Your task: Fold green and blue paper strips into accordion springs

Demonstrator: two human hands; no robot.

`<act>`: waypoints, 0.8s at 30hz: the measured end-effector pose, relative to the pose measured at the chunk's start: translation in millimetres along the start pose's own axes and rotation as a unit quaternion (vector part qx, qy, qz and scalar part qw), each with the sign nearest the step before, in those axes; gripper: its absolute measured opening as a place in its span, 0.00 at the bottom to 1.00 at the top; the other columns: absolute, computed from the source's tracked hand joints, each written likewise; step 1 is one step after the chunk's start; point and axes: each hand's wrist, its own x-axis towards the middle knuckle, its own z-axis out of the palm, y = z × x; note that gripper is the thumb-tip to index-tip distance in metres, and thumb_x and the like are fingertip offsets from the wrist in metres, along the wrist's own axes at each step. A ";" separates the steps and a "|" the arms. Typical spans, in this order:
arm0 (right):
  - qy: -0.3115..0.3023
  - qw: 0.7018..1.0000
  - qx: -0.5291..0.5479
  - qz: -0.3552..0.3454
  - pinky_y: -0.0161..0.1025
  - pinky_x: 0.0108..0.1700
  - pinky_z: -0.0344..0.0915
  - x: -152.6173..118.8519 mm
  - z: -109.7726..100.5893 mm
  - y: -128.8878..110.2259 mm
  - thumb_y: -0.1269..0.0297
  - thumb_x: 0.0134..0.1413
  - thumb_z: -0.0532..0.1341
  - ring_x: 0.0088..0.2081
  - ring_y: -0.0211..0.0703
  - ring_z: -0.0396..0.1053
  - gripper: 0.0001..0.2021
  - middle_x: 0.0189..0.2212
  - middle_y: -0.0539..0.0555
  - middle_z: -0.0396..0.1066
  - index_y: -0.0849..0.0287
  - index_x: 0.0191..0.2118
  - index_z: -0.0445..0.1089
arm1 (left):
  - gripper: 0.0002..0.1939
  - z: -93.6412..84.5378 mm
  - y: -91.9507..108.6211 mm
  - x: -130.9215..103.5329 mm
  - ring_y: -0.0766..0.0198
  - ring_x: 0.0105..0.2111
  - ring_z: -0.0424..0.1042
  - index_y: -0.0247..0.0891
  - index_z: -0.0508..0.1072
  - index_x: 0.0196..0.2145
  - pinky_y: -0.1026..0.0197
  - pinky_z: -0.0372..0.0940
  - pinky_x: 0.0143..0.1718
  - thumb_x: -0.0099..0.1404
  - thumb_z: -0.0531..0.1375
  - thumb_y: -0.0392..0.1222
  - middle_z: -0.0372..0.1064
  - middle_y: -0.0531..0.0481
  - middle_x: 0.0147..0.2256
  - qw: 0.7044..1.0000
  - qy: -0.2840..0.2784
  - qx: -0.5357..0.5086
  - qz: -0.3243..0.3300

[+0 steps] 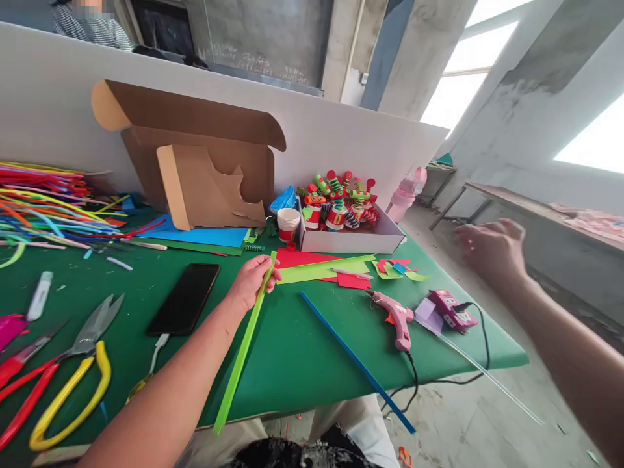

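My left hand (pixel 253 283), at the centre of the frame, had its grip closed on the light-green strip (pixel 245 342), pinching it near its upper end. The strip slanted down toward the bottom of the frame, its lower end close to the near edge of the table (pixel 287 364). My right hand (pixel 494 244) was raised at the right of the frame, beyond the table; it was blurred, and I could not tell whether that grip was open or closed.

Just beyond my left hand lay red and green paper (pixel 322 265) with a pen (pixel 351 273) on it. To the right of the strip, a blue strip (pixel 348 351) lay diagonally, its lower end jutting over the near edge. A pink glue gun (pixel 398 318) lay right of centre, near a purple power block (pixel 451 310).

Left of my forearm I had a black phone (pixel 184 299), and scissors (pixel 78 364) lay at the lower left. Farther back stood stacked paper cups (pixel 288 224), beside a white box (pixel 351 242) holding red-and-green figures (pixel 336 205). An open cardboard box (pixel 205 166) stood at the upper left.
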 end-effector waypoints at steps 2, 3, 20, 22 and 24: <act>-0.072 0.990 0.108 -0.048 0.46 0.44 0.64 -27.1 13.0 -61.1 0.72 0.54 0.57 0.30 0.43 0.70 0.09 0.27 0.54 0.76 0.56 0.37 0.73 | 0.11 0.4 1.2 -0.3 0.71 0.13 0.58 0.36 0.67 0.30 0.68 0.51 0.14 0.57 0.62 0.46 0.68 0.51 0.17 1.000 0.005 0.005 -0.007; -0.132 0.975 0.166 -0.059 0.41 0.38 0.64 -41.0 18.4 -93.5 0.72 0.55 0.56 0.27 0.41 0.69 0.09 0.27 0.52 0.76 0.55 0.38 0.72 | 0.10 0.1 2.0 -0.4 0.71 0.13 0.58 0.36 0.67 0.30 0.68 0.51 0.14 0.58 0.61 0.45 0.68 0.51 0.17 1.000 0.008 0.007 -0.008; -0.400 0.723 0.562 0.031 0.36 0.34 0.66 -77.4 75.8 -256.2 0.69 0.50 0.61 0.28 0.39 0.72 0.04 0.24 0.48 0.72 0.57 0.30 0.63 | 0.10 -4.8 16.2 -3.0 0.72 0.13 0.59 0.35 0.66 0.32 0.69 0.53 0.14 0.60 0.58 0.45 0.69 0.52 0.19 1.000 -0.016 0.019 0.015; -0.376 0.625 0.680 0.073 0.37 0.33 0.68 -76.0 75.4 -264.8 0.61 0.49 0.63 0.25 0.37 0.71 0.08 0.25 0.47 0.72 0.57 0.33 0.65 | 0.11 -5.3 19.8 -4.0 0.72 0.13 0.59 0.36 0.66 0.32 0.69 0.53 0.14 0.59 0.58 0.47 0.69 0.53 0.19 0.999 -0.020 0.037 0.024; -0.348 0.573 0.738 0.080 0.35 0.31 0.68 -75.1 75.6 -273.6 0.53 0.46 0.65 0.23 0.35 0.69 0.14 0.25 0.48 0.72 0.58 0.32 0.67 | 0.13 -4.5 21.8 -5.4 0.72 0.13 0.59 0.36 0.65 0.30 0.69 0.54 0.13 0.59 0.59 0.49 0.69 0.53 0.19 0.997 -0.027 0.066 0.030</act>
